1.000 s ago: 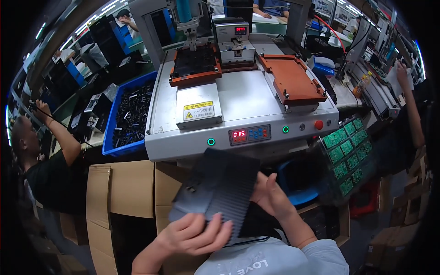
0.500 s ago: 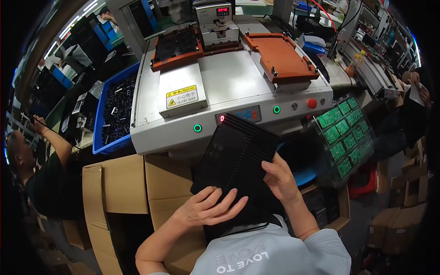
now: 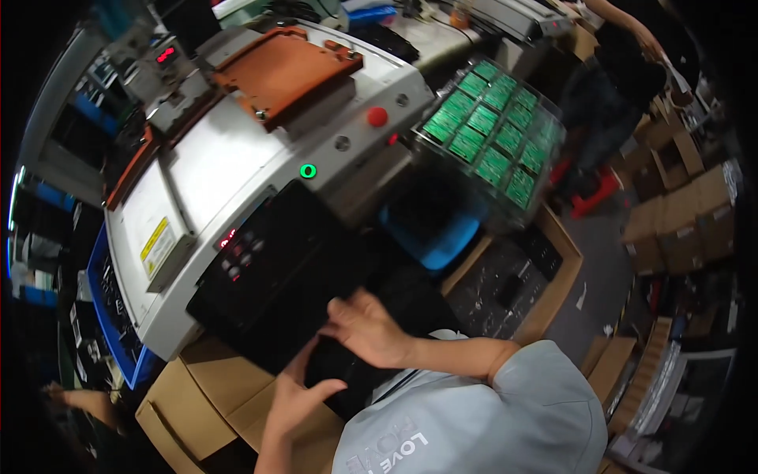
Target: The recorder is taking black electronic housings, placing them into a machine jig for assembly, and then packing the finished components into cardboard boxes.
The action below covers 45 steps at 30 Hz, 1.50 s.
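In front of me a flat black panel-like plastic part (image 3: 276, 272) is tilted over the front of a white machine. It shows a mostly smooth dark face with several small round marks near its far left corner. My left hand (image 3: 296, 395) is at the near edge, its thumb apart and its fingers reaching under the part. With fingers bent, my right hand (image 3: 367, 328) grips the near right edge. Motion blurs both hands a little, and the part hides some left fingertips.
The white machine (image 3: 209, 174) bears an orange fixture (image 3: 288, 71) and a red button (image 3: 377, 117). To the right are a clear tray of green circuit boards (image 3: 485, 130), a blue bin (image 3: 442, 245) and an open carton (image 3: 545, 312). Another person (image 3: 624, 75) stands at far right.
The view has swung right. The black part has turned from its ribbed face to a smoother one, and my right hand has moved from its right side to the near edge.
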### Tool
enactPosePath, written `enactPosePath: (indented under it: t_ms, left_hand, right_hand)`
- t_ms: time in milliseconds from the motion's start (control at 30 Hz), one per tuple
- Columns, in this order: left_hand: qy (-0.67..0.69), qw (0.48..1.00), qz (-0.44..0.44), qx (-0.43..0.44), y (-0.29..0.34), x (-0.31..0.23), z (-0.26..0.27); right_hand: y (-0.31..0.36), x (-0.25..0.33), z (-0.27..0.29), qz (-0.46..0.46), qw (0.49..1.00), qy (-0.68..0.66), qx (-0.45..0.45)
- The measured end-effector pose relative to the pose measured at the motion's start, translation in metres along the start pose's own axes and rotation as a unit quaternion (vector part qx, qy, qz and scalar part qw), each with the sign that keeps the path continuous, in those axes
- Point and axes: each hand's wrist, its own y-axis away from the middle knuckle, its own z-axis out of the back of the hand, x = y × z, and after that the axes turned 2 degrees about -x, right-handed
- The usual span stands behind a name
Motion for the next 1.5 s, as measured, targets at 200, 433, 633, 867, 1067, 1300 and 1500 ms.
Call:
enactPosePath:
  t_ms: [200, 433, 633, 867, 1067, 1300, 1500]
  left_hand:
    - [0.258, 0.963, 0.019, -0.071, -0.007, 0.026, -0.005]
    - [0.420, 0.874, -0.076, -0.231, 0.003, -0.002, 0.041]
    - [0.364, 0.897, -0.002, -0.249, -0.009, -0.007, 0.027]
    - [0.379, 0.887, 0.041, -0.259, -0.020, -0.023, 0.016]
    - [0.371, 0.891, 0.104, -0.240, -0.026, -0.035, 0.020]
    - [0.327, 0.916, 0.110, -0.206, -0.024, -0.042, 0.019]
    - [0.197, 0.948, 0.109, -0.224, -0.023, -0.041, 0.011]
  right_hand:
    - [0.017, -0.016, 0.006, -0.093, 0.981, 0.159, 0.065]
    - [-0.049, 0.096, 0.125, 0.280, 0.486, 0.819, 0.120]
    - [-0.110, 0.193, 0.284, -0.062, 0.202, 0.912, -0.350]
    - [-0.144, 0.174, 0.330, -0.070, 0.160, 0.897, -0.406]
    - [-0.105, 0.200, 0.316, 0.060, 0.308, 0.895, -0.316]
    - [-0.076, 0.161, 0.142, 0.211, 0.608, 0.742, -0.188]
    - [-0.033, 0.062, 0.008, 0.093, 0.711, 0.697, 0.018]
